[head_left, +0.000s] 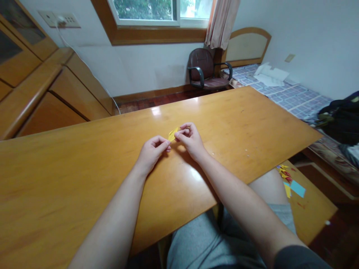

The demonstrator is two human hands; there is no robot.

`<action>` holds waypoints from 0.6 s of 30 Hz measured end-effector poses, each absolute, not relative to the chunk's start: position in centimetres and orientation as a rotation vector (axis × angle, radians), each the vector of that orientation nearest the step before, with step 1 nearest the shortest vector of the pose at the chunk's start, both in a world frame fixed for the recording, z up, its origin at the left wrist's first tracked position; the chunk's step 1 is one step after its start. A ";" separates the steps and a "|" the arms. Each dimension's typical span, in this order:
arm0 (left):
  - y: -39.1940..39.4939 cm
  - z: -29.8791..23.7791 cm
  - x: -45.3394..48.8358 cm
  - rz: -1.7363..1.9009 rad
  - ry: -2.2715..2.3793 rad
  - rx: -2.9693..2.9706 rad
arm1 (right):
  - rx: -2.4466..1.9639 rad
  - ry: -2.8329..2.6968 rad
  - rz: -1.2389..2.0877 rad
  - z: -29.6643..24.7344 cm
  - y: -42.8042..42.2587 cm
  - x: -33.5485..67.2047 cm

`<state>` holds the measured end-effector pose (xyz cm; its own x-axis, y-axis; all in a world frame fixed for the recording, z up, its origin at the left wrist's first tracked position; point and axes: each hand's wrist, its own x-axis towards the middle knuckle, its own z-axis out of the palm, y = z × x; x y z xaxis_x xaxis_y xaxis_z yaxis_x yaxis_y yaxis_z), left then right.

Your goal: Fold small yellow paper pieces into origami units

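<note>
A small folded piece of yellow paper (pixel 173 133) lies between my two hands near the middle of the wooden table (pixel 84 160). My left hand (pixel 153 150) rests on the table with its fingers curled, thumb and forefinger pinching the paper's near end. My right hand (pixel 189 139) is also closed in a pinch on the paper's far side, fingertips pressed together over it. Most of the paper is hidden by my fingers.
A low wooden stool or side table (pixel 311 209) at my right knee carries scraps of yellow, red and blue paper (pixel 290 183). A dark office chair (pixel 206 69) stands under the window. A bed (pixel 291 95) with a dark bag lies right; wooden cabinets (pixel 42 86) stand left.
</note>
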<state>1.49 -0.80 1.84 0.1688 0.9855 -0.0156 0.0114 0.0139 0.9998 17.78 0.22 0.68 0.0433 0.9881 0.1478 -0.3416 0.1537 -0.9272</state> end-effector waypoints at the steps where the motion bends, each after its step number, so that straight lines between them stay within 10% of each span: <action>1: -0.8 1.8 1.5 1.074 1.100 1.285 | -0.850 -1.004 1.230 0.7 0.2 17.8; 18: -0.4 0.9 1.0 1.028 1.045 1.268 | -0.864 -1.031 1.223 0.6 0.2 17.8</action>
